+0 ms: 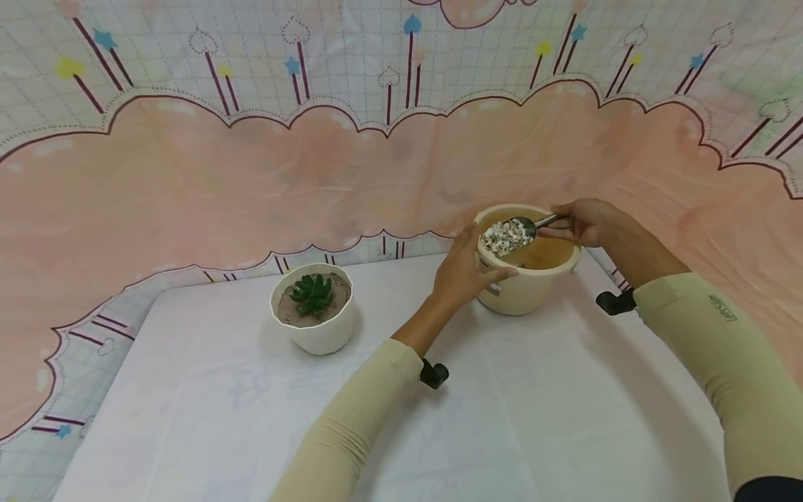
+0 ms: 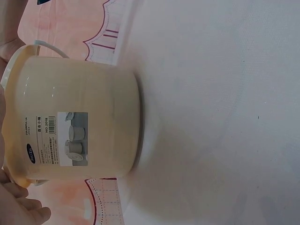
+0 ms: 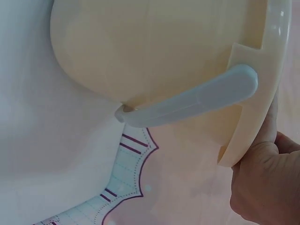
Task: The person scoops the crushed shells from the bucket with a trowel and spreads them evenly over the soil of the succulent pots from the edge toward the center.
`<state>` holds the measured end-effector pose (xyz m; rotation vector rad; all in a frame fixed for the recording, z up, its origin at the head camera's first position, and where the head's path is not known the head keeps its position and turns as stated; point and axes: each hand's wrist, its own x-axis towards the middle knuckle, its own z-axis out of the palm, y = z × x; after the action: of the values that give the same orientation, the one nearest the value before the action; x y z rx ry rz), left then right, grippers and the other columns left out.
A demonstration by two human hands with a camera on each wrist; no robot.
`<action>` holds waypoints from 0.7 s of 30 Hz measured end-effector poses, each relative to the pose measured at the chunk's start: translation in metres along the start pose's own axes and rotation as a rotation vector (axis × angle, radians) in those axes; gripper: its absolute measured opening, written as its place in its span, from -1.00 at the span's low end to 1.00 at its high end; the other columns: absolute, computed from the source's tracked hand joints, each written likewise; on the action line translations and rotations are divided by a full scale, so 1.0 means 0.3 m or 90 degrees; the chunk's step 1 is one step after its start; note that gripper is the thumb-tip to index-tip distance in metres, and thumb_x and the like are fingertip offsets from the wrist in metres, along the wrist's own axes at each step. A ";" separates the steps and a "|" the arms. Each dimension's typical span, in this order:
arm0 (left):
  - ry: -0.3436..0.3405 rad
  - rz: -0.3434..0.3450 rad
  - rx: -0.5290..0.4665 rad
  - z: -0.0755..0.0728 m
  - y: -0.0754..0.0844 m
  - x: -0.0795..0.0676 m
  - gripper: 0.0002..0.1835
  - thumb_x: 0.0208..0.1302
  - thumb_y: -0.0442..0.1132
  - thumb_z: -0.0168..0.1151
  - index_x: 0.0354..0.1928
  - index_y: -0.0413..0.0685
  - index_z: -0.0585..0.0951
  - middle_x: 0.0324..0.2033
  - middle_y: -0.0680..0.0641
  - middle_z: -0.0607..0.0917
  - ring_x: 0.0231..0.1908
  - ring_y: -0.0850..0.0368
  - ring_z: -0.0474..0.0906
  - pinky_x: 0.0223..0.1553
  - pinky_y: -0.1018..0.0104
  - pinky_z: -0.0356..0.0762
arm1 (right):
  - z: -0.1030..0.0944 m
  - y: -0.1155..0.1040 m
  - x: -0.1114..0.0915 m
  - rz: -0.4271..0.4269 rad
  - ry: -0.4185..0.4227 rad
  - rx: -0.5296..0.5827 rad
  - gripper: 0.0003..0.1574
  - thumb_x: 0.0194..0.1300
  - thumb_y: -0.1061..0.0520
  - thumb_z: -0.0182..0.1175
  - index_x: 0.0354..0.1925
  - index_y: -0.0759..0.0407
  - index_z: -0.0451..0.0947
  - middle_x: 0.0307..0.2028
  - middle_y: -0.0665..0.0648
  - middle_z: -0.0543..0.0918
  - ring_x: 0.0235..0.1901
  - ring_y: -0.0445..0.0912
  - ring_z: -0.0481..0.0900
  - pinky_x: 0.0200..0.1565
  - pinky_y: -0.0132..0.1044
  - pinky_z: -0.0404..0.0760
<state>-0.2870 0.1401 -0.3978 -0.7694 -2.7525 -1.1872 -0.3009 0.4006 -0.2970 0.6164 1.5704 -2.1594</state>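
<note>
A cream plastic bucket [image 1: 519, 289] stands upright on the table. My left hand [image 1: 461, 268] holds it by the rim, fingers along its left side and thumb across the front. In my right hand [image 1: 590, 222] is the handle of a metal spoon [image 1: 547, 220], pinched over the bucket's mouth. Pale, mixed-colour granules [image 1: 505, 238] are heaped on the spoon's bowl. In the right wrist view the right hand [image 3: 262, 183] is beside the rim, and the spoon is hidden. A printed label [image 2: 56, 139] shows on the bucket's side in the left wrist view.
A white faceted pot [image 1: 321, 338] with a green succulent [image 1: 311, 295] in greyish soil stands left of the bucket. White cloth [image 1: 219, 390] covers the table. A patterned curtain [image 1: 351, 174] hangs right behind it. The bucket's pale handle [image 3: 197, 96] hangs at its side.
</note>
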 end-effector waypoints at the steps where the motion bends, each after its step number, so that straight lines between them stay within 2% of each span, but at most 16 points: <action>1: 0.000 0.000 -0.002 0.000 0.000 0.000 0.29 0.14 0.35 0.52 0.71 0.00 0.01 0.66 -0.07 0.08 0.62 0.05 -0.04 0.46 -0.11 0.26 | -0.002 0.000 -0.002 0.000 0.004 0.007 -0.65 0.73 0.10 -0.15 -0.12 0.28 0.48 -0.36 0.37 0.76 -0.34 0.13 0.83 -0.06 -0.22 0.73; 5: -0.001 -0.001 -0.007 0.000 0.001 -0.001 0.29 0.15 0.35 0.52 0.71 -0.02 0.00 0.66 -0.07 0.07 0.62 0.06 -0.06 0.46 -0.10 0.25 | -0.015 -0.003 -0.015 0.007 0.012 0.043 -0.53 0.72 0.08 -0.14 -0.21 0.31 0.57 -0.36 0.37 0.76 -0.32 0.12 0.83 -0.03 -0.24 0.72; 11: -0.004 -0.004 -0.005 -0.001 0.003 0.001 0.29 0.15 0.34 0.52 0.71 -0.03 0.00 0.66 -0.06 0.07 0.62 0.07 -0.06 0.48 -0.07 0.23 | -0.049 -0.012 -0.033 0.018 -0.008 0.106 -0.37 0.72 0.07 -0.17 -0.34 0.39 0.65 -0.34 0.38 0.77 -0.31 0.13 0.82 0.02 -0.26 0.70; 21: -0.008 -0.012 -0.017 -0.007 0.002 0.001 0.29 0.14 0.32 0.54 0.70 -0.04 0.02 0.65 -0.08 0.08 0.62 0.06 -0.05 0.50 -0.04 0.18 | -0.103 -0.008 -0.048 0.031 -0.012 0.213 -0.38 0.71 0.08 -0.12 -0.31 0.46 0.67 -0.30 0.42 0.76 -0.27 0.19 0.82 0.06 -0.26 0.67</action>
<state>-0.2871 0.1391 -0.3958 -0.7575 -2.7656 -1.2286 -0.2867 0.4317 -0.2953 0.7243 1.1774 -2.4029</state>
